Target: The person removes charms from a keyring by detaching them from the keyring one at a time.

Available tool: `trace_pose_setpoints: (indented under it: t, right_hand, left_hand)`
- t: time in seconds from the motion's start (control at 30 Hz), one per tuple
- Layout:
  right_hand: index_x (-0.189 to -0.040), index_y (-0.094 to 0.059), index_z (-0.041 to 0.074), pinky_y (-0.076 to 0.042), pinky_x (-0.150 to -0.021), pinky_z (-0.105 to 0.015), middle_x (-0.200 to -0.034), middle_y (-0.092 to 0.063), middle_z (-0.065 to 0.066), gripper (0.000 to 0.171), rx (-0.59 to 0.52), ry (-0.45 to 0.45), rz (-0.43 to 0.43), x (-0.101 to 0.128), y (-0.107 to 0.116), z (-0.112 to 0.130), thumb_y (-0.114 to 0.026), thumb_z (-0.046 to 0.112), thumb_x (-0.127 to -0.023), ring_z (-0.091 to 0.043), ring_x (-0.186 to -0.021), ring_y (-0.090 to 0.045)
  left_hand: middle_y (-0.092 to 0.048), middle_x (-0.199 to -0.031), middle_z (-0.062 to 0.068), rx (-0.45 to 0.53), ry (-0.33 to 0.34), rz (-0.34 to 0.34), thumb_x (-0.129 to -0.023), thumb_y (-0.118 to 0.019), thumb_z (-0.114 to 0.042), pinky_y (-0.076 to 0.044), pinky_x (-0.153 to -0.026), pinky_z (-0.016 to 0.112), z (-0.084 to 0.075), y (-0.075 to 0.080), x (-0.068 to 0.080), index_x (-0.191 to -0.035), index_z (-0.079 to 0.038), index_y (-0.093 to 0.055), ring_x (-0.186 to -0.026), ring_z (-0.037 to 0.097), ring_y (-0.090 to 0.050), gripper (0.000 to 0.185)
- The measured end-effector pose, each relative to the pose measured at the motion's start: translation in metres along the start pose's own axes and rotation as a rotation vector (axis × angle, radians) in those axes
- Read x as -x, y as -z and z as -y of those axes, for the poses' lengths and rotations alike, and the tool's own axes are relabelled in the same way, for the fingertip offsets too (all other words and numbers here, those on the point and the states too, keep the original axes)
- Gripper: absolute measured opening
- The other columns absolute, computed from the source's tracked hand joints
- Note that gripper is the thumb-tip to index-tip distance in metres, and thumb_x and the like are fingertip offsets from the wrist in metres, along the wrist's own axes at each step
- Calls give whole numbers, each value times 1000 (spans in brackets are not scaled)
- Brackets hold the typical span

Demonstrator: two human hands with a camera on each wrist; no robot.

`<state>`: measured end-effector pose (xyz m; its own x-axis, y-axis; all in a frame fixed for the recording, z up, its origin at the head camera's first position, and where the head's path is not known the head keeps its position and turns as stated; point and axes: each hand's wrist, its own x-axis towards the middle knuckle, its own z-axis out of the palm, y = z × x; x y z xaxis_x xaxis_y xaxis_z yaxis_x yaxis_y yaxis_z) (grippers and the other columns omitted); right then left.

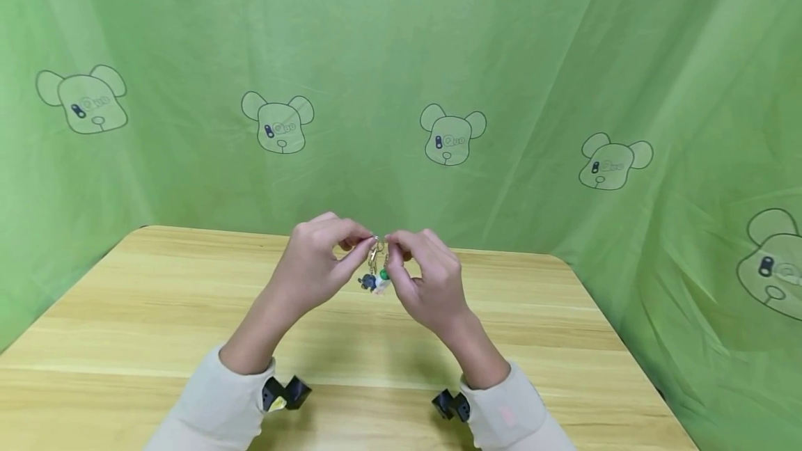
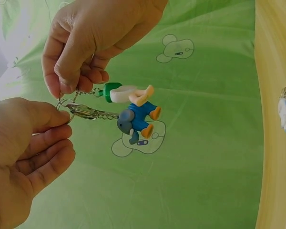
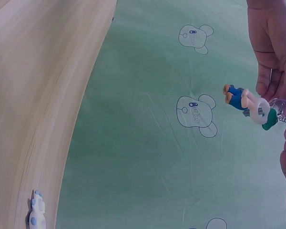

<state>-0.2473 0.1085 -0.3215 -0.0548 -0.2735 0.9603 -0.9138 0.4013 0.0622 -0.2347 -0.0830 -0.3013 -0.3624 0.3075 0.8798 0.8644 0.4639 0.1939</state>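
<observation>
head view, centre of the frame: both hands are up above the pale wooden table [image 1: 188, 312], meeting at a small silver metal key ring [image 2: 66, 106] with two little charms hanging off it. what could go wrong from here? that ring looks thin and slippery, and if either pinch loosens, the whole bunch could drop to the table; a hard tug might also pull the short chain [image 2: 105, 114] loose.

left wrist view, now the grip: the left hand [image 2: 24, 152], lower left of the frame, has its fingers curled in, thumb and forefinger nipping the ring. the right hand [image 2: 90, 38], upper left, pinches the ring from above, fingertips pressed tight together. below them dangle the blue-and-grey elephant figure charm [image 2: 136, 121] and the white figure charm with a green cap [image 2: 121, 93], touching each other in mid-air.

far right of that frame, a small white toy charm [image 2: 285, 112] lies alone on the table.
</observation>
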Motion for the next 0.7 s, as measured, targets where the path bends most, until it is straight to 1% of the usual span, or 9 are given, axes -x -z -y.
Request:
trace_pose_setpoints:
  t: [0.2, 0.7]
  right_hand:
    - [-93, -67, -6, -48, -55, -25, -74, -67, -8, 12, 1, 1, 0, 0, 0, 0, -57, -7, -87, -18, -62, -56]
    - [-93, -68, -6, -47, -55, -23, -73, -67, -7, 13, -2, 8, -3, 0, -1, 0, -57, -7, -86, -18, -61, -55]
  left_hand:
    - [-74, -80, 5, -3, -3, -3, -86, -78, 1, -58, -65, 25, 1, 0, 0, -87, -3, -76, -72, 15, -66, 5]
    - [-74, -80, 5, -21, -4, -16, -85, -78, 3, -58, -64, 24, 2, 1, 0, -87, -3, -76, -72, 15, -66, 7]
